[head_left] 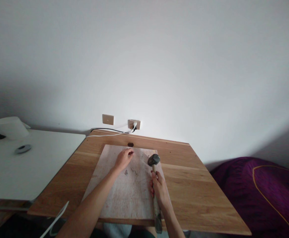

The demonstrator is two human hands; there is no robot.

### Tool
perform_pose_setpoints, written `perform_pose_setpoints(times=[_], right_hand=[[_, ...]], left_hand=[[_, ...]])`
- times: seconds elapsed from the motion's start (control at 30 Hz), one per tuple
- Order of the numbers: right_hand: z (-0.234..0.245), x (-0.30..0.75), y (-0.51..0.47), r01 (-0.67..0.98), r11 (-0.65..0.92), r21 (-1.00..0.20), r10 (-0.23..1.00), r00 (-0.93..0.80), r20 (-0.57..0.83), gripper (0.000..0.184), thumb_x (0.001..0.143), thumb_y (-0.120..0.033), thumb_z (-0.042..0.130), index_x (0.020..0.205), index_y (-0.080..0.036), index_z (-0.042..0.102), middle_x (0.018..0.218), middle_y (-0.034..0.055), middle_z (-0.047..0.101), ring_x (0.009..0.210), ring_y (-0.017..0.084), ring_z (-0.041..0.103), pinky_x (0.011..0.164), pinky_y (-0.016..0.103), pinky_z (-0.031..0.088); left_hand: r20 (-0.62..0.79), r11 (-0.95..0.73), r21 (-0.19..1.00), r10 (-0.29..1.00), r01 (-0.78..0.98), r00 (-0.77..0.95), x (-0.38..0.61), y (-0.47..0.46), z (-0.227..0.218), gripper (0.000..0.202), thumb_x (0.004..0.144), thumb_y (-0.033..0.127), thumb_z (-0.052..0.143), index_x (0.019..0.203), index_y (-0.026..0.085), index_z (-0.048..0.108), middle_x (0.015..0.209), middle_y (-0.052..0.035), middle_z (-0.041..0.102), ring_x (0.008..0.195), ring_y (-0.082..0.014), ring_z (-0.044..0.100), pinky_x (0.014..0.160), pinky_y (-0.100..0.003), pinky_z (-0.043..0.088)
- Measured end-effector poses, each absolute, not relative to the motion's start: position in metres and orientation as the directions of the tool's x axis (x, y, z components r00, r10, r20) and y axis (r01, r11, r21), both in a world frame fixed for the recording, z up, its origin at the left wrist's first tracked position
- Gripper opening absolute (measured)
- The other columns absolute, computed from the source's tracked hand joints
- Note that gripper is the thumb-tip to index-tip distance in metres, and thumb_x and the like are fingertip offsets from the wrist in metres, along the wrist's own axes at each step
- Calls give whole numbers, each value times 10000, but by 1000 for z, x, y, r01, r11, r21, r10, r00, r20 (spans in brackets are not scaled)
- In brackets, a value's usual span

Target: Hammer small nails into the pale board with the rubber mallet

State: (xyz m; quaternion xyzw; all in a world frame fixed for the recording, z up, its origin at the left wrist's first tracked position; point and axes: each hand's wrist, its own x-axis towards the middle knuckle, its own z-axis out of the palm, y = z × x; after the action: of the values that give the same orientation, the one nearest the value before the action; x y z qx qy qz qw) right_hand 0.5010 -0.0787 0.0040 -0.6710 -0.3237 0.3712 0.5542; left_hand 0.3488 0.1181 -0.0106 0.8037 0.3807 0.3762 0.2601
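My right hand is wrapped round the wooden handle of a hammer. Its dark, blocky head is raised over the right side of a pale wooden board. Over the far middle of the board, my left hand is closed with its fingertips pinched together. Whatever is between those fingertips is too small to make out. Several loose nails lie on the board between my two hands. A thin upright shape, perhaps a nail, shows beside the hammer head, but I cannot tell.
Under the board is a wooden table against a white wall. Cables run along its back edge to a wall socket. To the left, a white table bears a paper roll and a tape roll. A purple beanbag-like cushion lies right.
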Motion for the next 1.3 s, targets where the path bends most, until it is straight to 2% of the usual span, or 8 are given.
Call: perform_pose_setpoints(times=[0.17,0.6,0.9,1.3], right_hand=[[7,501,-80,26,-193,-981,850,503,-154,661,762,-895,560,887,-247,527,548,-80,470,381,108,417,334,231,320],[8,500,-80,-2,-157,-988,849,510,-136,627,785,-855,586,902,-240,550,539,-81,461,382,111,406,344,239,308],[11,499,-81,-7,-157,-988,853,503,-139,624,776,-864,588,860,-249,522,550,-80,463,388,104,406,340,233,307],[5,501,-80,18,-161,-987,851,508,-129,619,800,-853,571,899,-243,545,539,-78,472,379,111,407,334,235,303]], left_hand=[[386,-534,737,836,415,391,350,118,-12,164,896,118,644,1009,206,724,1001,-58,781,909,-187,731,870,-306,547],[378,-529,716,842,455,384,350,118,-10,24,890,181,678,876,192,694,864,-33,740,809,-177,688,790,-282,507],[384,-538,717,835,444,394,350,118,-10,60,903,179,662,859,194,700,855,-32,733,808,-175,684,792,-278,506],[395,-555,703,825,445,405,349,118,-10,124,889,154,653,926,203,761,886,-43,749,833,-179,692,808,-286,516]])
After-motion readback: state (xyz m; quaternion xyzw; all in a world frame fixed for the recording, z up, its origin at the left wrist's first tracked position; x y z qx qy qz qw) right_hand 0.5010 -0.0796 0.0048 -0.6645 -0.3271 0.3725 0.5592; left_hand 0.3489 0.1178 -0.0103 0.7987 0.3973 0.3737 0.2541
